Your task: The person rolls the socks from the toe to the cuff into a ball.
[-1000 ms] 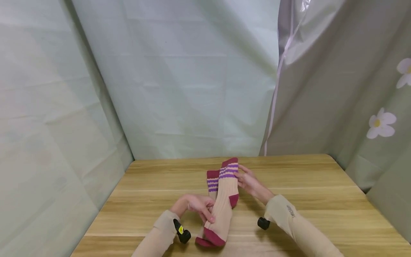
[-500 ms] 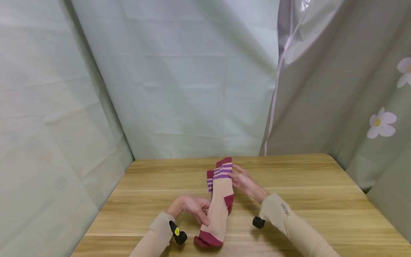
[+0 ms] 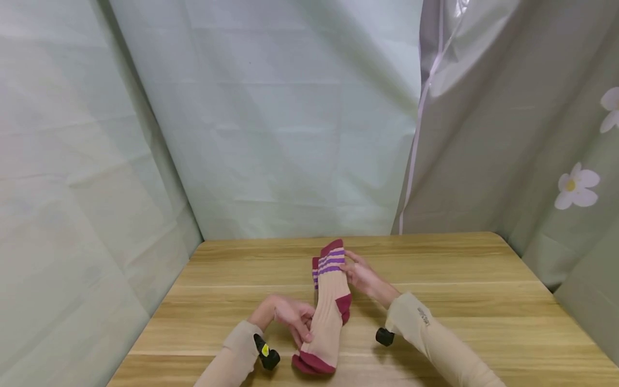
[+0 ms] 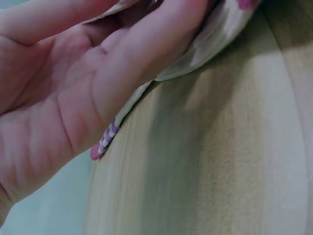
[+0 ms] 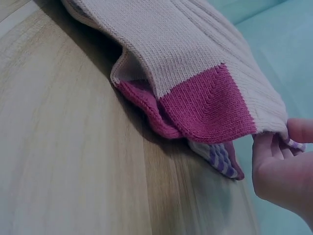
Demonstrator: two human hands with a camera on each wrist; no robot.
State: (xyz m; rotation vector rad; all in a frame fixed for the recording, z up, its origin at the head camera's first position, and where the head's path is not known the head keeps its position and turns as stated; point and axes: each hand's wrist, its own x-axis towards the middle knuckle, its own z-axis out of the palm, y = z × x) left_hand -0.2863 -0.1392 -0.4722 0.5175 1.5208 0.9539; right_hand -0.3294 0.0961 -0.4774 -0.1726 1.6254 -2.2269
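A beige ribbed sock (image 3: 330, 287) with maroon toe, heel and cuff edge and purple stripes lies over a matching second sock (image 3: 315, 273). Most of the lower sock is hidden; its striped cuff shows at the left. Near the toe end my left hand (image 3: 293, 320) pinches the left side of the socks, thumb on top. At the striped cuff of the upper sock, my right hand (image 3: 366, 278) pinches the right edge between thumb and fingers. In the right wrist view the upper sock's maroon heel (image 5: 210, 107) lies over the lower one's heel, with the cuff end raised off the table.
The socks lie on a wood-grain table (image 3: 435, 312). A pale curtain (image 3: 290, 134) hangs behind its far edge, and more curtain stands at both sides. Black wrist cameras hang beneath both sleeves.
The upper sock has shifted left onto the lower one, covering more of it. My right hand moved left with the cuff; my left hand moved slightly left, still pinching.
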